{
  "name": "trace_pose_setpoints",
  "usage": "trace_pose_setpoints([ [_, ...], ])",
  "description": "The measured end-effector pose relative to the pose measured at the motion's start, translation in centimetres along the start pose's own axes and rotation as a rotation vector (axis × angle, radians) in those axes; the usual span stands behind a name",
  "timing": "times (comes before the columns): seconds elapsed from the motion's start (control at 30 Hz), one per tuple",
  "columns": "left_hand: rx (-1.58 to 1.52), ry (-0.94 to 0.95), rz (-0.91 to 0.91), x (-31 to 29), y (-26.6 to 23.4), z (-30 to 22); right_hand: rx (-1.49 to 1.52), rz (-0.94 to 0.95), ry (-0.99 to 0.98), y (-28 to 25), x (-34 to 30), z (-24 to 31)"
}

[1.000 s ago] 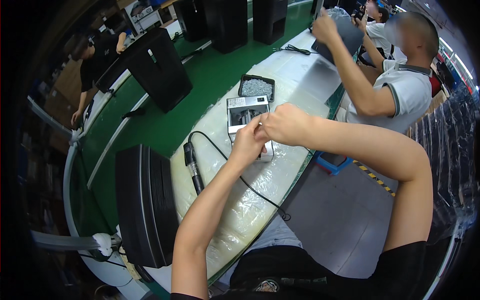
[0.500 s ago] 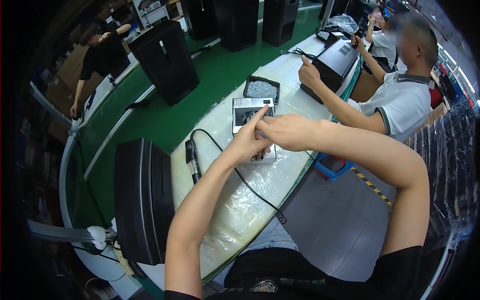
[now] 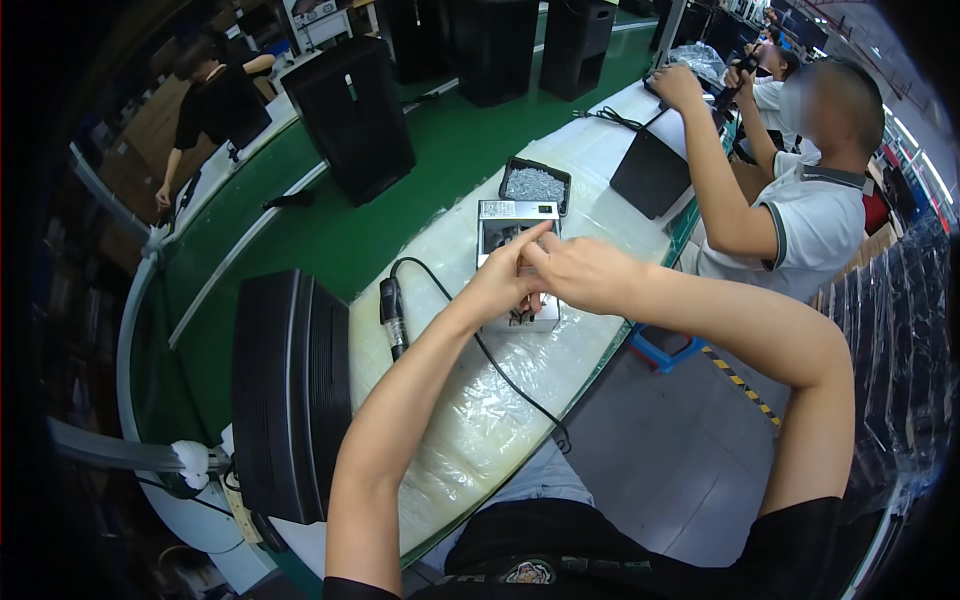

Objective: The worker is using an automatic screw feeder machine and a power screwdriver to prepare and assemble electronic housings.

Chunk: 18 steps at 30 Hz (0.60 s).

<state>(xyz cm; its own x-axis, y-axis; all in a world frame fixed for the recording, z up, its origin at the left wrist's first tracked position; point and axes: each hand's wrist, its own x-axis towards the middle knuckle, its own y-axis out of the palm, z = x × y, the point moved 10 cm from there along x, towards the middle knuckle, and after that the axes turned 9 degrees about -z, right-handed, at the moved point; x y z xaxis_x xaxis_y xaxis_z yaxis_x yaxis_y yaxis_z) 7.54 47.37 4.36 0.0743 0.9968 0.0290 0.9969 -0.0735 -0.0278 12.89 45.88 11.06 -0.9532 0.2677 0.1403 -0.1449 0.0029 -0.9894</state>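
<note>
Over a silver box-shaped machine (image 3: 518, 211) with a dark open window, both my hands meet at the fingers. My left hand (image 3: 500, 282) has its index finger stretched along the top, its other fingers curled underneath. From the right, my right hand (image 3: 590, 272) bends its fingers in against the left fingers. Whatever lies between them is hidden. Just beyond the machine sits a black tray of small silver screws (image 3: 535, 185). Left of my left forearm, a black electric screwdriver (image 3: 393, 318) with a clear front part lies on the bench, its black cable curving under that arm.
A large black speaker cabinet (image 3: 290, 395) stands at the left. Plastic film covers the bench (image 3: 470, 430). At right a co-worker (image 3: 815, 210) handles a black tool beside a dark panel (image 3: 652, 172). A blue stool (image 3: 665, 350) stands below the bench edge.
My hands stay over the machine, the fingers shifting slightly. The co-worker's near hand has moved away from the black-and-silver unit, which now shows a dark face. The whole view has shifted a little.
</note>
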Motion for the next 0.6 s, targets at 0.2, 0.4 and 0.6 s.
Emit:
trace_pose_setpoints([
  [0.2, 0.122, 0.174, -0.100, 0.2, 0.0, -0.1, -0.075, -0.088, -0.020, -0.3, 0.1, 0.0],
  [0.4, 0.094, 0.123, -0.095, 0.3, -0.5, 0.2, -0.178, -0.034, -0.007, 0.2, -0.1, 0.4],
  [0.6, 0.019, -0.003, -0.066, -0.4, 0.5, -0.2, -0.062, 0.005, 0.036, 0.7, -0.3, -0.6],
])
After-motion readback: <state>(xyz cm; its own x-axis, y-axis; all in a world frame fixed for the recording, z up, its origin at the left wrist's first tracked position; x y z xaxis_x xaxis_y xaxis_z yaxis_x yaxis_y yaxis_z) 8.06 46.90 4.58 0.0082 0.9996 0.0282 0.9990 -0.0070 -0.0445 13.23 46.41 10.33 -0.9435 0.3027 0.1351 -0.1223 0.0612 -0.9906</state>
